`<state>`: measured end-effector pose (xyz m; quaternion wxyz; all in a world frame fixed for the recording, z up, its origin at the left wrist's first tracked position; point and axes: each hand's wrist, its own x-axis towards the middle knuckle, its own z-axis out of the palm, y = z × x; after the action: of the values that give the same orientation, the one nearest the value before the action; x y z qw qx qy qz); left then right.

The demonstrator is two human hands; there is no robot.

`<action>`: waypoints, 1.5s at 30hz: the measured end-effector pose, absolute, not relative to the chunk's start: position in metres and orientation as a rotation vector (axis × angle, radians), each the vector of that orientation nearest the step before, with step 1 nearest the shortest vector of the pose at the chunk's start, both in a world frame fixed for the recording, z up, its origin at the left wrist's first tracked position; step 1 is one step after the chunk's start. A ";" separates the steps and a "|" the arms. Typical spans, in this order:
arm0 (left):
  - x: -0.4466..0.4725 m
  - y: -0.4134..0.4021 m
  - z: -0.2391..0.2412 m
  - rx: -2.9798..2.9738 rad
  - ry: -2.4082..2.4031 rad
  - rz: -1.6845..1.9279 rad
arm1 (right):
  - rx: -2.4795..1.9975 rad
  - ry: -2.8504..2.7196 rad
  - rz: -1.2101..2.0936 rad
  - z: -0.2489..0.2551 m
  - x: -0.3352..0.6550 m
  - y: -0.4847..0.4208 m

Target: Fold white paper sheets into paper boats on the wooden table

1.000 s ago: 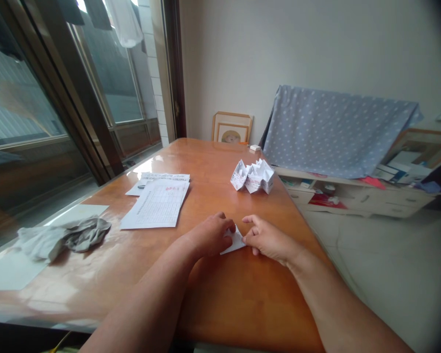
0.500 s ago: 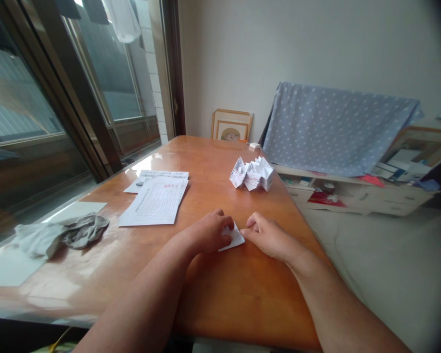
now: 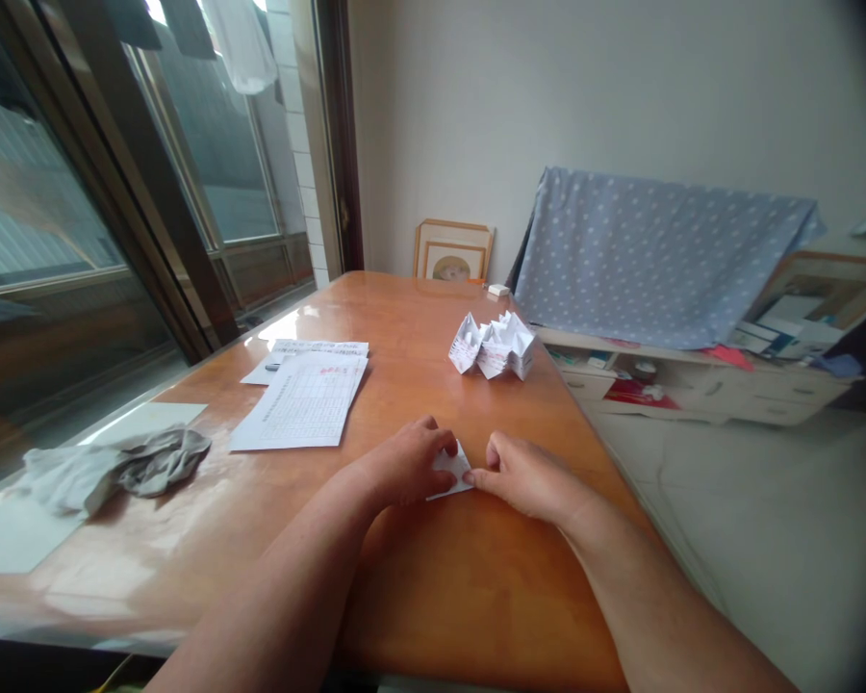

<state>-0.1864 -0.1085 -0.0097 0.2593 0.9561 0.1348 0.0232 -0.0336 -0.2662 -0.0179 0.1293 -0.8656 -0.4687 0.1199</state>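
Observation:
A small piece of folded white paper [image 3: 456, 465] lies on the wooden table in front of me. My left hand [image 3: 422, 465] rests over its left side, fingers curled and thumb and fingertips pressing on it. From the other side, my right hand [image 3: 523, 472] reaches in with fingers curled and its thumb against the paper's right corner. Part of the paper is hidden beneath my left hand. Farther up the table stands a cluster of folded paper pieces [image 3: 492, 346], white with red and dark print.
Printed sheets [image 3: 299, 404] lie in a stack at the left, a dark pen-like item partly under them. Nearer the left edge is a crumpled grey cloth [image 3: 163, 460]. A small white box [image 3: 497, 290] sits at the far end of the table [image 3: 404, 318].
My right hand has shifted slightly left and down, and its thumb now presses the paper's right corner. My left hand stays on the paper. The view has tilted up a little.

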 end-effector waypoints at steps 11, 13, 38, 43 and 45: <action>-0.189 -0.107 -0.005 2.571 0.342 -0.011 | -2.343 -1.406 0.471 -0.022 -0.025 -0.268; -0.189 -0.105 -0.005 2.558 0.334 -0.012 | -2.306 -1.413 0.497 -0.022 -0.023 -0.270; -0.190 -0.112 -0.002 2.513 0.417 0.081 | -2.181 -1.878 0.080 -0.010 -0.063 -0.263; -0.190 -0.111 -0.005 2.529 0.380 0.131 | -2.293 -1.884 -0.019 -0.005 -0.070 -0.265; -0.190 -0.110 -0.005 2.540 0.357 0.139 | -2.306 -1.885 -0.015 -0.004 -0.071 -0.264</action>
<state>-0.1899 -0.1103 -0.0052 0.2824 0.9485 0.1333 0.0520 -0.0712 -0.2638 -0.0042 0.0814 -0.7716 -0.6309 -0.0050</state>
